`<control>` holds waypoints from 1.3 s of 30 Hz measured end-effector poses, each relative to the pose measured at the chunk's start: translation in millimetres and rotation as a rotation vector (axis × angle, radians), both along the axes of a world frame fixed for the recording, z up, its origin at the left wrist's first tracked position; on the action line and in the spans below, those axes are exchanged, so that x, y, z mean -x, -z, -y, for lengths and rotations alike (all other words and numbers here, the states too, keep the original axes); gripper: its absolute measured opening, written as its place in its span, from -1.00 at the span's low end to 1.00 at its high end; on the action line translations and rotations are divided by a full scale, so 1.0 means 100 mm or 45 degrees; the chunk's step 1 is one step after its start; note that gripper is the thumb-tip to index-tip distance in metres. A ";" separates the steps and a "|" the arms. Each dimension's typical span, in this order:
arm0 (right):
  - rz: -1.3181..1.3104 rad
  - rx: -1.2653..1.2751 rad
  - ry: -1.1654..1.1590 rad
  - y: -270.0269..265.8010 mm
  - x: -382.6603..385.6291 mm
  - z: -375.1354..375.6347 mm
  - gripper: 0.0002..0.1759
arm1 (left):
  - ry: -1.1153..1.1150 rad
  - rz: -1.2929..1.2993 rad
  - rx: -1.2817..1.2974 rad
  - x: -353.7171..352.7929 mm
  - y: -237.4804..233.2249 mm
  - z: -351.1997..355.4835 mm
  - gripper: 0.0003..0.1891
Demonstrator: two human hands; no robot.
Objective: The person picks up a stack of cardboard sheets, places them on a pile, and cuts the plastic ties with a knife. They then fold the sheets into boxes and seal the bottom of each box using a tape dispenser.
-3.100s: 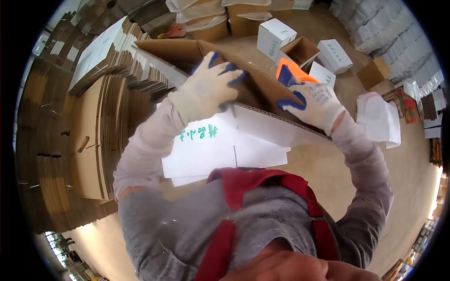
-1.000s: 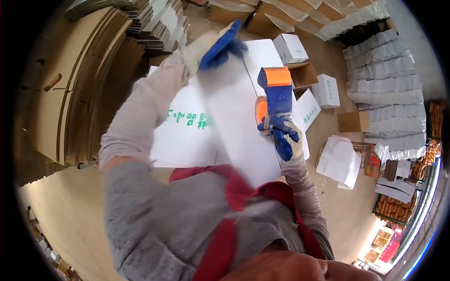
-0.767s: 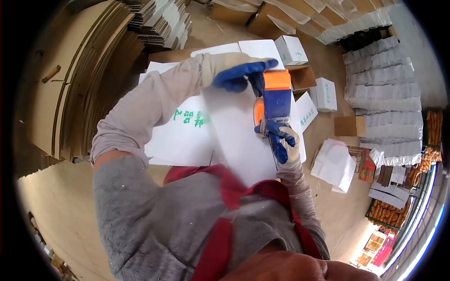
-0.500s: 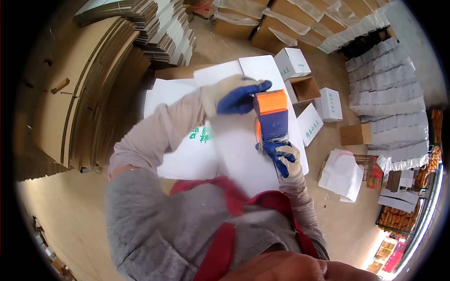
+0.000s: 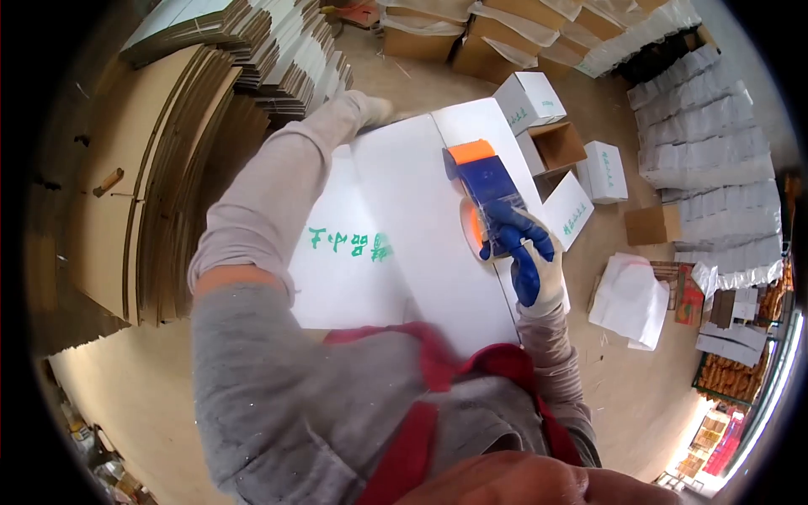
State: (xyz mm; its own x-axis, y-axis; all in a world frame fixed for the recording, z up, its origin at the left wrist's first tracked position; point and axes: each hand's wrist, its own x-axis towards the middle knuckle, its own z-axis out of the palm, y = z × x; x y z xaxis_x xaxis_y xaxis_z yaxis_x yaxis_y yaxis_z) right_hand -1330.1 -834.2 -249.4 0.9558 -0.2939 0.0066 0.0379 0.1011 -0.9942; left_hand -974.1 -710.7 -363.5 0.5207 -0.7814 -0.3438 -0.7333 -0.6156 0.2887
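holding: your right hand (image 5: 547, 268) around the tape dispenser (image 5: 492, 179)
left hand (image 5: 376, 109): can't tell its grip
box flaps (image 5: 404, 185): down, tape unclear

There are two gloved hands, the left hand (image 5: 376, 111) and the right hand (image 5: 539, 257), and one tape dispenser (image 5: 492, 187). I count one large white box (image 5: 412, 185). Farther away are two closed small white boxes, the upper one (image 5: 532, 99) and the lower one (image 5: 605, 172), and one open box (image 5: 559, 148). One white panel (image 5: 569, 212) is near them; I cannot tell if it is a separate box. On the floor are one small brown box (image 5: 651, 225) and one white sheet (image 5: 629, 303). The lined brown boxes (image 5: 501, 46) are at least three; their exact number I cannot tell.
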 end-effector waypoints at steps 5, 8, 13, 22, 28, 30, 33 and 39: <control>0.189 0.207 -0.053 0.07 -0.07 0.03 -0.51 | -0.309 0.433 0.107 0.15 -0.90 0.06 -0.50; 0.126 -0.028 -0.103 -0.03 0.02 0.00 -0.55 | -0.192 0.205 0.185 1.04 -1.08 0.48 -0.45; -0.142 0.259 0.221 0.09 1.91 0.06 -0.72 | -0.307 0.366 0.344 0.89 -0.65 0.50 -0.35; -0.355 0.376 0.649 1.10 2.95 -0.43 -0.70 | -0.460 0.796 0.480 0.81 -0.45 0.47 -0.31; -0.136 0.679 0.049 0.95 2.59 -0.14 -0.71 | -0.383 0.211 0.097 0.47 -0.78 0.18 -0.34; -0.263 0.108 0.388 1.15 2.85 -0.15 -0.71 | -0.398 0.087 0.079 0.41 -0.79 -0.04 -0.35; -0.552 -0.208 0.534 1.26 2.82 -0.16 -0.71 | -0.487 -0.079 0.163 0.37 -0.67 -0.34 -0.37; -0.645 -0.107 0.682 1.51 2.04 0.01 -0.72 | -0.172 -0.165 0.892 0.51 -1.06 0.77 -0.39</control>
State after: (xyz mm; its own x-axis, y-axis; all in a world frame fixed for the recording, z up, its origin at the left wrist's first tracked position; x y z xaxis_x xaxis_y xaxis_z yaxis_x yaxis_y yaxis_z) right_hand -1534.5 -834.9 -400.5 0.5614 -0.7008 -0.4402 -0.3577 0.2741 -0.8927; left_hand -1025.0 -787.6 -257.3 0.6172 -0.7727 0.1486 -0.5974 -0.3372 0.7276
